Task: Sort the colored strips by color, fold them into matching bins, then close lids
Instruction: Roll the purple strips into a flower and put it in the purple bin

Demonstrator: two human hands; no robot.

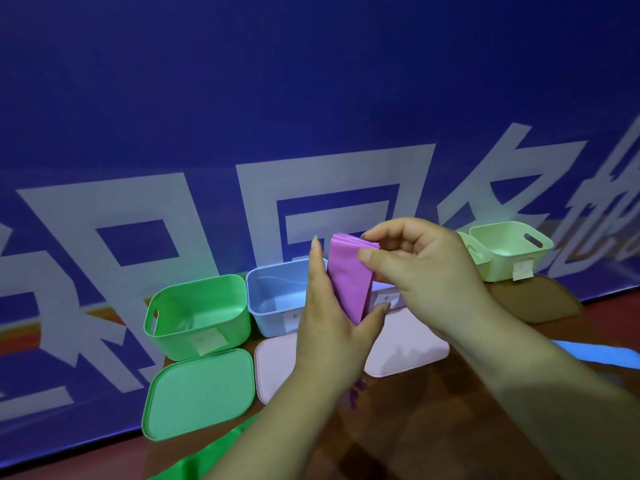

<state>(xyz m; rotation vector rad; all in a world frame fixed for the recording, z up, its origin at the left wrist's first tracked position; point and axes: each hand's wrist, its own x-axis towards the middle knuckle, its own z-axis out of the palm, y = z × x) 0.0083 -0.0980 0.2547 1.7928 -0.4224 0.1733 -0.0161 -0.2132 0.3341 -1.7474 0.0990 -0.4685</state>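
A folded purple strip (348,275) is held upright between both hands, above the bins. My left hand (332,327) grips its lower end, and my right hand (419,268) pinches the folded top edge. A loose purple tail (356,393) hangs below my left wrist. Behind stand an open green bin (197,313), an open blue bin (273,296) and a pale yellow-green bin (509,247). A bin behind my hands is mostly hidden. A green strip (207,459) lies at the bottom edge and a blue strip (595,353) lies to the right.
Lids lie flat in front of the bins: a green lid (199,393), a pink lid (275,365), a second pink lid (408,344) and a brown lid (533,303). A blue banner with large white characters (311,133) rises directly behind the bins on the wooden table (398,427).
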